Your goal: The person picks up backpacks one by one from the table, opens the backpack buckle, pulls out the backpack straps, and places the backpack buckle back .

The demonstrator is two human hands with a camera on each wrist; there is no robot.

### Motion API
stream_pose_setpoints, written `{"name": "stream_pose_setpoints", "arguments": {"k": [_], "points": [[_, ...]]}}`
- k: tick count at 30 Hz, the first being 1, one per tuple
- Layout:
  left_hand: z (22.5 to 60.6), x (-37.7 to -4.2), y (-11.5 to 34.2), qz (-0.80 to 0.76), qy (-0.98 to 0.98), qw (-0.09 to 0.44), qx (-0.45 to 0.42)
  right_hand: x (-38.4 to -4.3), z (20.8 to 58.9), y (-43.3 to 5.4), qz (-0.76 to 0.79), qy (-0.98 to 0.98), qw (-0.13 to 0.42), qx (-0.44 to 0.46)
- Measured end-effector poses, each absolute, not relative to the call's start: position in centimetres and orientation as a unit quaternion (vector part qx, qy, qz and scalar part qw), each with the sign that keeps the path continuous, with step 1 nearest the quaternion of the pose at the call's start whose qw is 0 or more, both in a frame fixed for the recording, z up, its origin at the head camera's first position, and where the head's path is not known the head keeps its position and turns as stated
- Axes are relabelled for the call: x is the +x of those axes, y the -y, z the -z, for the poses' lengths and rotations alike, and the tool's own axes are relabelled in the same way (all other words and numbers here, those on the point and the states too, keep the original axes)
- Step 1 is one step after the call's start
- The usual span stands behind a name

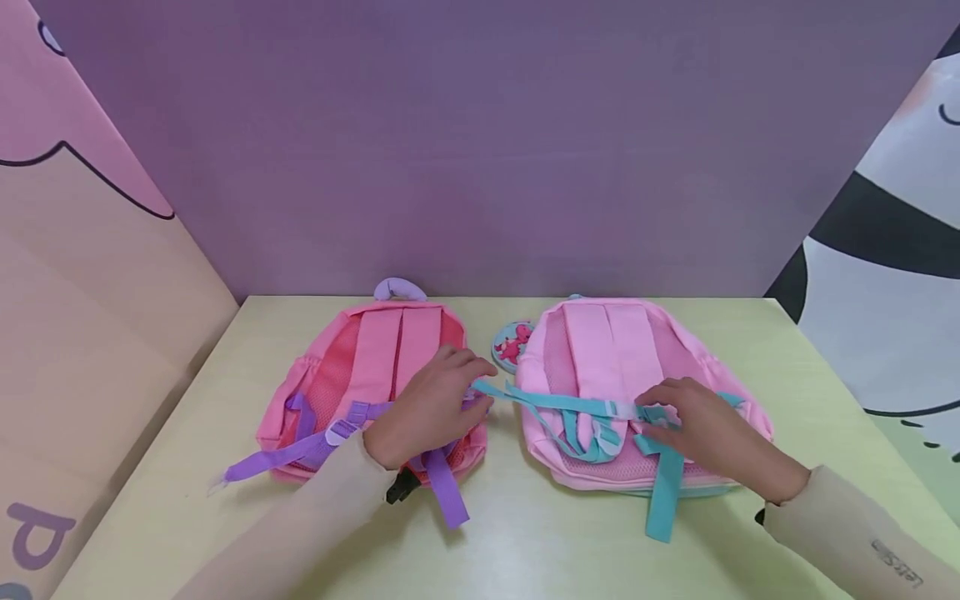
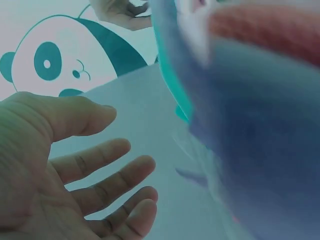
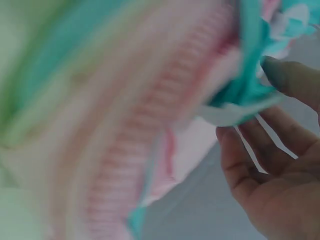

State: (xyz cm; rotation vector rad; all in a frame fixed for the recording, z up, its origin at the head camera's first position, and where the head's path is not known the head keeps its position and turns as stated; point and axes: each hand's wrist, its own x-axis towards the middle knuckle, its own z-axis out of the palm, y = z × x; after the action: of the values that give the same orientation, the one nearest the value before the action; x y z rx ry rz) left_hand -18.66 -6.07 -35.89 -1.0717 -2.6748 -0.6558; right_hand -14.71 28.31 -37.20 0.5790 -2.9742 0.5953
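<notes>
Hands are held apart: nothing is grasped by the left hand [image 1: 435, 400], its fingers loosely spread, while a teal strap [image 1: 558, 402] is pinched near its buckle [image 1: 622, 410] by the right hand [image 1: 708, 425]. The strap's length is run sideways between them across the pink backpack [image 1: 630, 350], nearer the right hand; the coral backpack [image 1: 375, 358] is set under the left on the surface [image 1: 525, 542].

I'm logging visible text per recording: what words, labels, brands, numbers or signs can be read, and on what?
"Let's S…", upside down, on the cream fabric right sleeve; its last letters are too small to read.
A purple letter, turned sideways, possibly "p", on the peach printed side panel; another below is cut off.
No other text is legible.
</notes>
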Motion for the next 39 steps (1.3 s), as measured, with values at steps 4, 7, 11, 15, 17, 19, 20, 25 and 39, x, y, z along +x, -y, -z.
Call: {"name": "stream_pose_setpoints", "arguments": {"k": [4, 7, 11, 15, 17, 19, 20, 25, 39], "points": [[35.3, -18.3, 4.1, 0.205, 0.9, 0.083, -0.375, -14.3, 38.2, -28.9, -0.195, 0.964, 0.041, 0.174], [35.2, -18.0, 2.1, 0.187, 0.9, 0.072, -0.386, -14.5, 38.7, -28.8, -0.197, 0.961, 0.061, 0.182], [35.5, -17.5, -0.9, 0.164, 0.904, 0.044, -0.392, -15.3, 38.9, -28.4, -0.199, 0.959, 0.056, 0.196], [36.3, -17.3, -3.4, 0.149, 0.907, 0.021, -0.393, -16.0, 38.9, -27.8, -0.195, 0.959, 0.033, 0.201], [36.8, -17.3, -4.4, 0.152, 0.906, 0.013, -0.394, -16.3, 39.1, -27.7, -0.195, 0.959, 0.028, 0.205], [37.4, -17.4, -5.2, 0.159, 0.905, 0.01, -0.393, -16.4, 39.1, -27.6, -0.197, 0.958, 0.029, 0.205], [37.7, -17.4, -5.5, 0.161, 0.904, 0.013, -0.395, -16.5, 39.1, -27.7, -0.198, 0.958, 0.03, 0.206], [39.2, -18.1, -7.0, 0.156, 0.902, 0.044, -0.4, -16.6, 39.3, -27.8, -0.204, 0.957, 0.036, 0.202], [40.0, -19.5, -8.8, 0.18, 0.904, 0.044, -0.384, -16.5, 38.4, -28.3, -0.211, 0.943, 0.08, 0.244]]}}
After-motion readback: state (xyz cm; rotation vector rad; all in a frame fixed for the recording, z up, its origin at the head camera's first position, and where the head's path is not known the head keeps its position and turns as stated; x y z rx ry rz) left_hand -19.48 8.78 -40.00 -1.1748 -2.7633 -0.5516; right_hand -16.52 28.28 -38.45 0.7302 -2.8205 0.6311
